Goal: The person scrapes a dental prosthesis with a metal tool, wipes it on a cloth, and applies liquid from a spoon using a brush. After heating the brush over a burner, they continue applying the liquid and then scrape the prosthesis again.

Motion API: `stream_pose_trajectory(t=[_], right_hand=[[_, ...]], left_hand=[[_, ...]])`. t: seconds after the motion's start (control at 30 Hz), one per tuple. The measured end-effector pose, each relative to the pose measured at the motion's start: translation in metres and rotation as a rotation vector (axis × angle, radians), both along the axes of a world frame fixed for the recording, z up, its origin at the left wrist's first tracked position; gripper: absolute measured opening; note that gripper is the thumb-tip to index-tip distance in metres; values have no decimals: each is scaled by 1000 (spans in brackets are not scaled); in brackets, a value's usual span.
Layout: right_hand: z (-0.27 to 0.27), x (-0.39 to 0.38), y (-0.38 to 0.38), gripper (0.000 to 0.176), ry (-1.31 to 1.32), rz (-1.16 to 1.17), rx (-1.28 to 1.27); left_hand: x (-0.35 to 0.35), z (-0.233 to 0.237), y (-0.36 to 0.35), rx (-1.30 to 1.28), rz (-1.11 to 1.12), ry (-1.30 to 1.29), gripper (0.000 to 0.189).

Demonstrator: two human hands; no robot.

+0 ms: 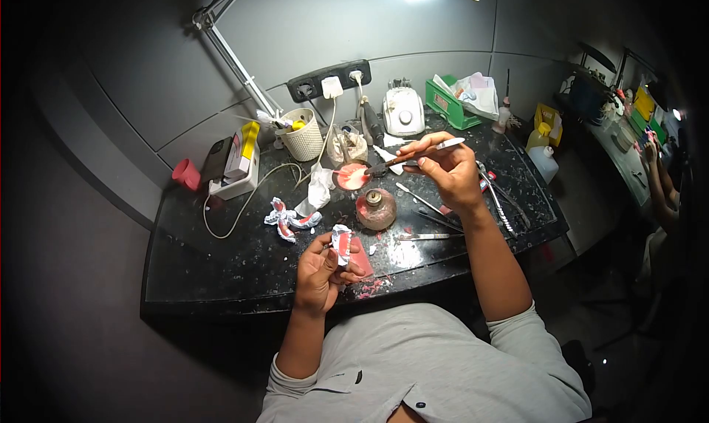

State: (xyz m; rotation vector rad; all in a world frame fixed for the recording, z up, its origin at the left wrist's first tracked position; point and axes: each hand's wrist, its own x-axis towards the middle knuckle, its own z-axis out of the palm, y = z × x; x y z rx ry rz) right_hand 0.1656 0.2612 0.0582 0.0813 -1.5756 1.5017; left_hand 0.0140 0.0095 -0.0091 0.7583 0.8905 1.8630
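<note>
My left hand (316,279) is closed around a small white dental cast (340,238) with red wax and a row of teeth on it. A flat pink wax sheet (362,257) shows just behind its fingers. In my right hand (456,178), a wax knife (425,152) is gripped between thumb and fingers, its blade pointing left. The blade tip is right by a round dish of pink wax (347,173). Below that dish stands a round glass spirit burner (376,213) with a metal neck. Other white casts with red wax (283,220) lie left of it.
A woven cup (301,138), a white box (238,178) and a pink cup (185,174) stand at the left. Behind are a white control unit (403,111) and a green bin (449,107). Metal tools (432,237) lie at right. Another person's arm (662,179) shows far right.
</note>
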Motion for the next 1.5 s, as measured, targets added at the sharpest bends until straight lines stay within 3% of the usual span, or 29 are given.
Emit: stream_pose_trajectory(t=[0.97, 1.3, 1.5], right_hand=[[2, -2, -10, 12, -99, -81, -41], [11, 15, -7, 13, -82, -105, -235], [3, 14, -6, 11, -134, -124, -196]], left_hand=[[1, 1, 0, 11, 5, -54, 41], [6, 12, 0, 56, -18, 27, 57], [8, 12, 1, 12, 39, 67, 63]])
